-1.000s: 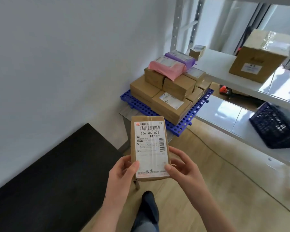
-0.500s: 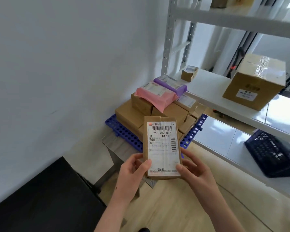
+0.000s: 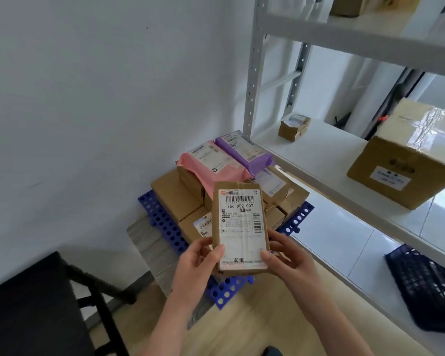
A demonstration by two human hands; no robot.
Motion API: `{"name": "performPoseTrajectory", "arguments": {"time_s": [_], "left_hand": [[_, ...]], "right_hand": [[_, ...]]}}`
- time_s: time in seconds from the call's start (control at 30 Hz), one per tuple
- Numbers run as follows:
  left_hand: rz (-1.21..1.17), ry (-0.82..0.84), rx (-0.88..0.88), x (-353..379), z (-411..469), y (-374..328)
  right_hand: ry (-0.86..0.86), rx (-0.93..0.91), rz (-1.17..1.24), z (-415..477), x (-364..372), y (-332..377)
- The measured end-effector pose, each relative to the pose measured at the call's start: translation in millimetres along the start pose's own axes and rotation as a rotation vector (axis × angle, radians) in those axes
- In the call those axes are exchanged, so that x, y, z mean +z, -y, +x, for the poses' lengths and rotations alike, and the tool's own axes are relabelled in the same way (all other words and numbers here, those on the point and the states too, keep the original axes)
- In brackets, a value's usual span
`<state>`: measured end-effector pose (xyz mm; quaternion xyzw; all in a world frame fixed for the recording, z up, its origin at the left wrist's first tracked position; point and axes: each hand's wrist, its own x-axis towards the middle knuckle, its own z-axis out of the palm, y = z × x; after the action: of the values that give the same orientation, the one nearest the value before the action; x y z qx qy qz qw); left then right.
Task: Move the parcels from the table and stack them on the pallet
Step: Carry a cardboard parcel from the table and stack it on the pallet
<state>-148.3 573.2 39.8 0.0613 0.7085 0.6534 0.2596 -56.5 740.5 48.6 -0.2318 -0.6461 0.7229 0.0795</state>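
I hold a flat brown parcel (image 3: 240, 227) with a white shipping label upright in front of me. My left hand (image 3: 198, 265) grips its lower left edge and my right hand (image 3: 285, 258) grips its lower right edge. Just beyond it lies the blue perforated pallet (image 3: 162, 222) in the corner by the wall. Several brown cardboard boxes (image 3: 175, 194) are stacked on the pallet, topped by a pink mailer bag (image 3: 211, 163) and a purple mailer bag (image 3: 244, 150). The held parcel hides the near part of the stack.
The black table (image 3: 31, 312) is at lower left. A white metal shelf rack (image 3: 324, 155) stands on the right with a large taped carton (image 3: 406, 160) and a small box (image 3: 293, 125). A dark blue crate (image 3: 427, 291) sits on the lower shelf.
I have walked closer to the pallet, carrying the parcel in both hands. The pallet and stack now look larger and nearer, and the black table has slid toward the lower left.
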Motion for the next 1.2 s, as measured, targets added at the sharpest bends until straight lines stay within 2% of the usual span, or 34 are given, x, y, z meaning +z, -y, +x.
{"name": "performPoseTrajectory", "arguments": {"time_s": [0.2, 0.4, 0.8, 0.93, 1.07, 1.2], "left_hand": [[0.0, -0.125, -0.022, 59.0, 13.2, -5.5], [0.013, -0.136, -0.042, 96.6, 35.1, -19.5], [0.146, -0.265, 0.137, 92.6, 124.8, -42.9], [0.238, -0.331, 0.18, 81.6, 158.9, -52.6], [0.357, -0.365, 0.19, 74.2, 190.2, -52.6], [0.482, -0.406, 0.248, 71.3, 213.9, -57.8]], "right_hand": [[0.144, 0.024, -0.051, 39.5, -59.6, 16.2], [0.198, 0.024, -0.049, 71.5, -102.3, 29.7], [0.295, 0.004, -0.067, 172.5, -98.9, 57.3], [0.294, -0.054, -0.187, 216.8, -82.1, 64.4], [0.314, -0.16, -0.44, 254.1, -66.7, 69.1], [0.304, -0.242, -0.541, 280.4, -50.4, 72.9]]}}
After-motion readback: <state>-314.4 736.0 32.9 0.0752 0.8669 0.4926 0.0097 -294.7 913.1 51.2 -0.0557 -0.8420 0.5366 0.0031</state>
